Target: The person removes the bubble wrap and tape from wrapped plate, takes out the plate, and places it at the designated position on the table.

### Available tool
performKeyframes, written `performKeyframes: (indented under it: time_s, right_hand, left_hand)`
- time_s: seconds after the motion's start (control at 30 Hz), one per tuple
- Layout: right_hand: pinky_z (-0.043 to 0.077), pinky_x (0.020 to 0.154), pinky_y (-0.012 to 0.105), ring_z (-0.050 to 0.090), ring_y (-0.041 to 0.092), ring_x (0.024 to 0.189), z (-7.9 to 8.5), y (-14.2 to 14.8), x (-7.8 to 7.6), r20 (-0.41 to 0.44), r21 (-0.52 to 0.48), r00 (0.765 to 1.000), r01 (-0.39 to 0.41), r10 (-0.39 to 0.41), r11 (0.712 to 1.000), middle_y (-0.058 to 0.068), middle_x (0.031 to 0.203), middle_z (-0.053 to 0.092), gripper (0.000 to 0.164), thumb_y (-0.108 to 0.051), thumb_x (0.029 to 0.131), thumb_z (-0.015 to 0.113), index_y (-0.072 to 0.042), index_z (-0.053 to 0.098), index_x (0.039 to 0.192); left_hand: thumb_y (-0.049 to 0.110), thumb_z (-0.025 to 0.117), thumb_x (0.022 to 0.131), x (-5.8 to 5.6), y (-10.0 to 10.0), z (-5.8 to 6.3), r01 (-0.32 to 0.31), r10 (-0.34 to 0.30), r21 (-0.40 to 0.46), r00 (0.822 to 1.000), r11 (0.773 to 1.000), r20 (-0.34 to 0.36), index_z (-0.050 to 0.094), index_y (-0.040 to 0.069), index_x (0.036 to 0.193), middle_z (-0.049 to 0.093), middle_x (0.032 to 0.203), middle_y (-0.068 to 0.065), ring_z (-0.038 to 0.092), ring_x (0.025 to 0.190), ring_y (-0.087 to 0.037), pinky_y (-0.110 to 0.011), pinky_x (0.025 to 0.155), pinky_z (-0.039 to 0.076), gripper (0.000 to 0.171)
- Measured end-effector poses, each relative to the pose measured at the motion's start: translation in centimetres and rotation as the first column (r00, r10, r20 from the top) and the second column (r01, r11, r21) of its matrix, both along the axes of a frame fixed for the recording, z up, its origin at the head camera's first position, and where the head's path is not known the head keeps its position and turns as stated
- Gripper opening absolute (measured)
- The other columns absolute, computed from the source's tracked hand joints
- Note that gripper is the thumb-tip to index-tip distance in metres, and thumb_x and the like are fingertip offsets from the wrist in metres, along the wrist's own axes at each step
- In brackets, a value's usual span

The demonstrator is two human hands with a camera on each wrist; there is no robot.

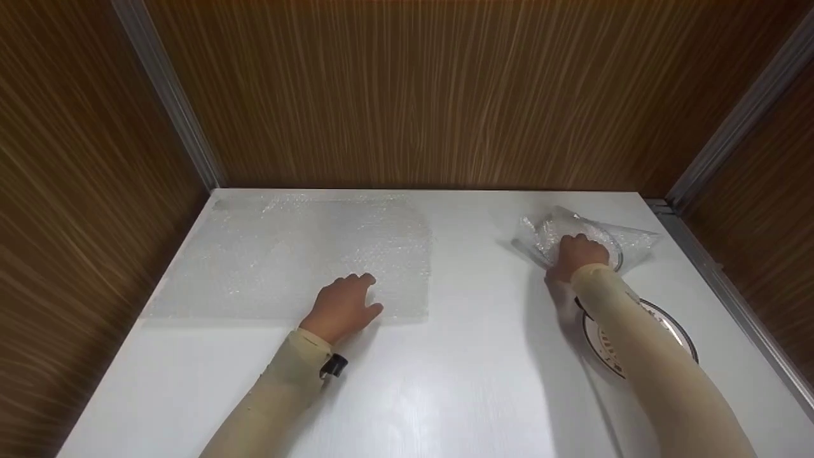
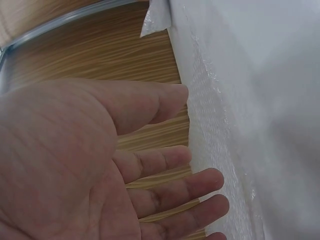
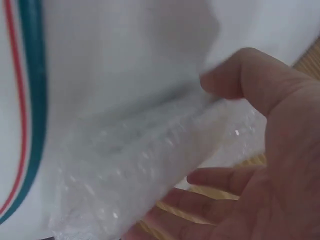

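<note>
A flat sheet of bubble wrap (image 1: 286, 254) covered the far left of a white table (image 1: 458, 381). Over its near edge hovered a person's left hand (image 1: 341, 310), thumb and fingers spread, holding nothing. At the far right lay a bundle in bubble wrap (image 1: 566, 222), with a curved dark rim showing through. The right hand (image 1: 582, 257) was at this bundle, thumb by its edge and fingers apart along another side; whether they gripped it could not be told. Nearer, on the right, a round plate (image 1: 669, 331) with printed markings sat partly hidden beneath the right forearm. Brown wood-grain panels (image 1: 407, 95) enclosed the table.
</note>
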State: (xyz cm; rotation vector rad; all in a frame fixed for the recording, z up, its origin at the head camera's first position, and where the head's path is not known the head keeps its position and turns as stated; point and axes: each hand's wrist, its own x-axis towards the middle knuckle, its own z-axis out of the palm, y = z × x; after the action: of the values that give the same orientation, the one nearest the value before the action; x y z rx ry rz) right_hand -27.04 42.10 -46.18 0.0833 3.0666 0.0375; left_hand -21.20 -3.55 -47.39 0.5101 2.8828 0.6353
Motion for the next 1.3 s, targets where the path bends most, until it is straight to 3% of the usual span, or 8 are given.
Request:
performKeyframes:
  time_s: [0.13, 0.3, 0.43, 0.6, 0.77, 0.9, 1.07, 1.3]
  right_hand:
    - [0.055, 0.066, 0.061, 0.065, 0.052, 0.084, -1.0, -1.0, -0.3, -0.029, 0.033, 0.999, 0.029, -0.028, 0.999, 0.034, 0.095, 0.061, 0.041, -0.015, 0.077, 0.067, 0.016, 0.059, 0.103]
    - [0.055, 0.062, 0.062, 0.067, 0.052, 0.085, -1.9, -1.9, -0.6, -0.058, 0.08, 0.998, 0.039, -0.034, 0.996, 0.035, 0.096, 0.061, 0.03, -0.005, 0.085, 0.056, 0.016, 0.057, 0.106]
    - [0.055, 0.062, 0.064, 0.068, 0.051, 0.082, -2.3, -2.6, -0.8, -0.078, 0.147, 0.997, 0.012, -0.001, 0.989, 0.034, 0.092, 0.061, 0.023, -0.004, 0.089, 0.053, 0.015, 0.056, 0.101]
    - [0.053, 0.05, 0.051, 0.064, 0.035, 0.062, -2.5, -3.5, -1.2, -0.163, 0.228, 0.98, -0.076, 0.115, 0.971, 0.022, 0.072, 0.06, 0.014, -0.001, 0.089, 0.054, 0.007, 0.057, 0.079]
    - [0.054, 0.045, 0.043, 0.06, 0.027, 0.051, -1.8, -4.4, -1.4, -0.239, 0.36, 0.926, -0.195, 0.292, 0.912, 0.014, 0.059, 0.058, 0.022, 0.008, 0.084, 0.061, 0.001, 0.054, 0.064]
    - [0.055, 0.05, 0.047, 0.065, 0.033, 0.055, -0.7, -5.5, -0.8, -0.273, 0.347, 0.892, -0.259, 0.361, 0.901, 0.017, 0.061, 0.062, 0.018, 0.009, 0.081, 0.062, 0.001, 0.057, 0.066]
    - [0.053, 0.048, 0.049, 0.064, 0.036, 0.054, 0.4, -8.0, 1.4, -0.294, 0.326, 0.845, -0.351, 0.447, 0.878, 0.018, 0.061, 0.061, 0.017, 0.006, 0.08, 0.065, 0.001, 0.054, 0.068]
    - [0.05, 0.044, 0.046, 0.059, 0.032, 0.051, 0.7, -11.6, 5.3, -0.341, 0.312, 0.748, -0.481, 0.569, 0.819, 0.015, 0.06, 0.056, 0.022, 0.001, 0.075, 0.076, 0.0, 0.054, 0.071]
  left_hand:
    - [0.03, 0.069, 0.098, -0.1, 0.0, -0.3, 0.002, -0.002, -0.004, 1.0, 1.0, 0.013, 0.058, 0.004, 0.142, 0.062, 0.141, -0.02, 0.058, 0.13, -0.041, -0.054, 0.107, 0.047, 0.052]
    - [0.029, 0.07, 0.098, 0.0, 0.1, -0.3, 0.007, -0.007, 0.002, 1.0, 1.0, 0.01, 0.058, 0.003, 0.141, 0.064, 0.138, -0.02, 0.06, 0.128, -0.04, -0.053, 0.106, 0.048, 0.051]
    - [0.026, 0.071, 0.097, 0.1, 0.2, -0.3, 0.013, -0.013, 0.009, 1.0, 1.0, -0.002, 0.06, 0.002, 0.138, 0.067, 0.131, -0.019, 0.064, 0.121, -0.039, -0.052, 0.1, 0.051, 0.049]
    - [0.025, 0.071, 0.097, 0.1, 0.1, -0.5, 0.008, -0.008, 0.017, 1.0, 1.0, 0.003, 0.06, 0.002, 0.138, 0.069, 0.127, -0.019, 0.065, 0.117, -0.038, -0.052, 0.099, 0.052, 0.049]
    - [0.026, 0.071, 0.097, -0.2, 0.1, -0.7, 0.006, -0.007, 0.027, 1.0, 1.0, 0.01, 0.06, 0.003, 0.139, 0.068, 0.129, -0.019, 0.065, 0.119, -0.038, -0.051, 0.1, 0.051, 0.049]
    - [0.027, 0.071, 0.097, -0.3, 0.1, -0.8, 0.015, -0.015, 0.022, 1.0, 1.0, -0.004, 0.06, 0.004, 0.139, 0.068, 0.129, -0.018, 0.064, 0.118, -0.038, -0.051, 0.1, 0.051, 0.049]
    - [0.026, 0.073, 0.095, -0.1, 0.2, -0.8, 0.054, -0.054, 0.011, 0.998, 0.998, -0.028, 0.062, 0.003, 0.136, 0.067, 0.125, -0.019, 0.064, 0.113, -0.039, -0.053, 0.092, 0.053, 0.048]
    - [0.028, 0.072, 0.095, -0.2, 0.1, -1.0, 0.062, -0.062, -0.027, 0.998, 0.998, -0.02, 0.066, 0.004, 0.131, 0.063, 0.118, -0.017, 0.061, 0.109, -0.036, -0.052, 0.089, 0.053, 0.043]
